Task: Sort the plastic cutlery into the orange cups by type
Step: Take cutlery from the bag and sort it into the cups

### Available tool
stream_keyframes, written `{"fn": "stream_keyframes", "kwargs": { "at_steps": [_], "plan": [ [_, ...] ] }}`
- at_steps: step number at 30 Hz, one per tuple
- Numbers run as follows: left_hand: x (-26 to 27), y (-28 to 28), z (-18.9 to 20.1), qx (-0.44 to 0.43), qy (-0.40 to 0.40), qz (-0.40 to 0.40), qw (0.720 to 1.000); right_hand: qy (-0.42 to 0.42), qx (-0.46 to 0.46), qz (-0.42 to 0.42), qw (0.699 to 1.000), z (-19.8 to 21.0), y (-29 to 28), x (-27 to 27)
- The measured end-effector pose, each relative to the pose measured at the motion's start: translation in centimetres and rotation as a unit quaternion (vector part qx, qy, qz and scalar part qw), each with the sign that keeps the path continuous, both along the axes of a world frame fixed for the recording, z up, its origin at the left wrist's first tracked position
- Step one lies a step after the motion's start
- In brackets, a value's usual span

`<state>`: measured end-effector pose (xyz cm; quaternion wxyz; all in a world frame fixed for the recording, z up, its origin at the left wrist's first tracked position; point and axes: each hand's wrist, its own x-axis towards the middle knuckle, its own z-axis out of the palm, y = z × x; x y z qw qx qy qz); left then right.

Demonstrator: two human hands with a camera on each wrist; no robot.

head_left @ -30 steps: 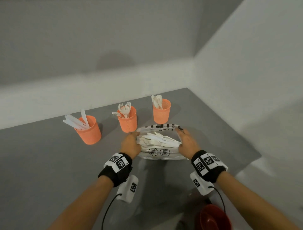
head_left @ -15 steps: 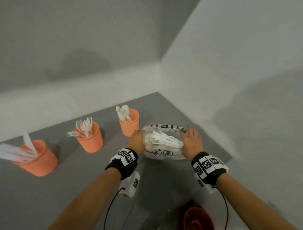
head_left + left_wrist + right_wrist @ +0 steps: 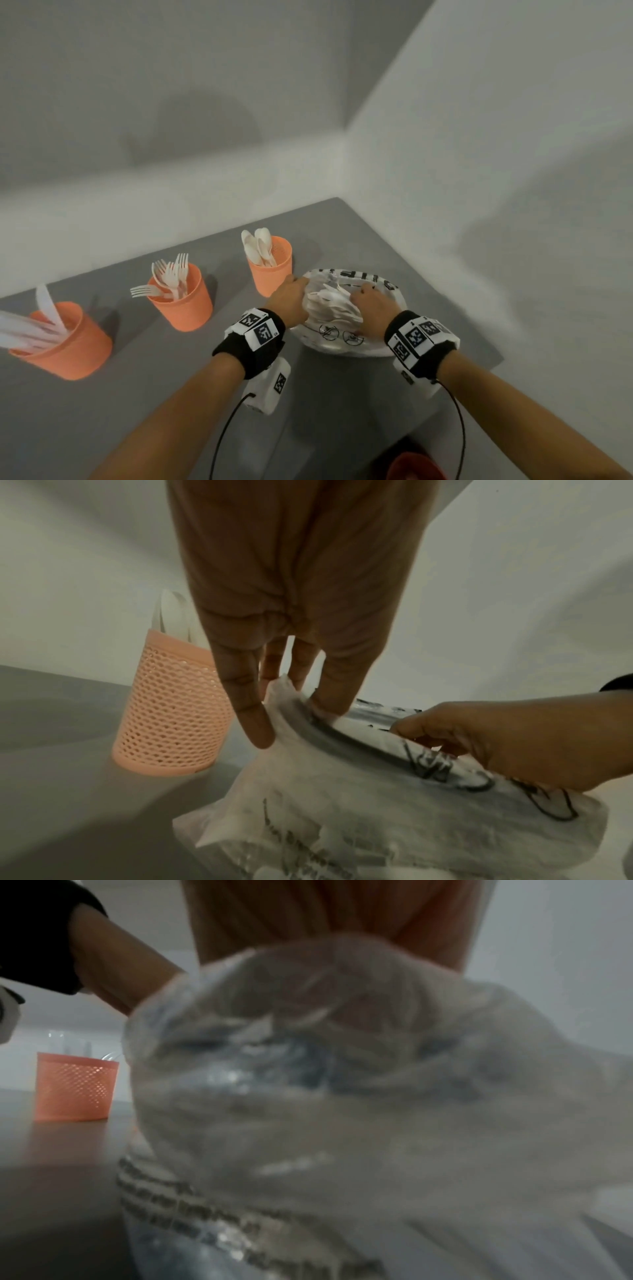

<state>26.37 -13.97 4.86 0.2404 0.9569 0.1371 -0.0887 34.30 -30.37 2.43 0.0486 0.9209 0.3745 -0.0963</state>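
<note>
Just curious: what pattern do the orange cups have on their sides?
A fine mesh of small holes, clearest on the spoon cup in the left wrist view.

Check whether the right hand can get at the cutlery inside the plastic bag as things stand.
Probably yes. The left hand holds one edge of the plastic bag, its mouth looks open, and the right hand is already at the white cutlery, with nothing visibly covering it.

A grey bench (image 3: 171, 394) stands in a wall corner. On it stand three orange cups (image 3: 181, 308) in a row. A clear plastic bag (image 3: 342, 342) lies just beside the rightmost cup.
</note>
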Motion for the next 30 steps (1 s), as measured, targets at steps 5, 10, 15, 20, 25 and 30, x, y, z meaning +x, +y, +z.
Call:
{"fn": "stream_keyframes", "kwargs": {
  "at_steps": [5, 10, 15, 20, 25, 30],
  "plan": [
    [0.3, -0.1, 0.1, 0.000, 0.001, -0.009, 1.000, 0.040, 0.039, -0.008, 0.998, -1.3, -0.2, 0.3],
    [0.3, 0.1, 0.2, 0.000, -0.001, -0.017, 1.000, 0.073, 0.069, -0.021, 0.995, -1.5, -0.3, 0.6],
    [0.0, 0.1, 0.1, -0.009, -0.007, -0.011, 1.000, 0.094, 0.088, -0.018, 0.992, -1.5, -0.3, 0.1],
    [-0.4, 0.0, 0.3, -0.020, -0.011, -0.002, 1.000, 0.132, 0.104, -0.051, 0.984, -1.2, -0.3, 0.1],
    [-1.0, -0.1, 0.5, -0.034, -0.006, 0.017, 0.999, 0.150, 0.080, -0.036, 0.985, -0.6, -0.4, 0.5],
    [-1.6, -0.4, 0.5, -0.058, -0.004, 0.033, 0.998, 0.173, 0.066, -0.006, 0.983, -0.1, -0.5, 0.9]
  ]
}}
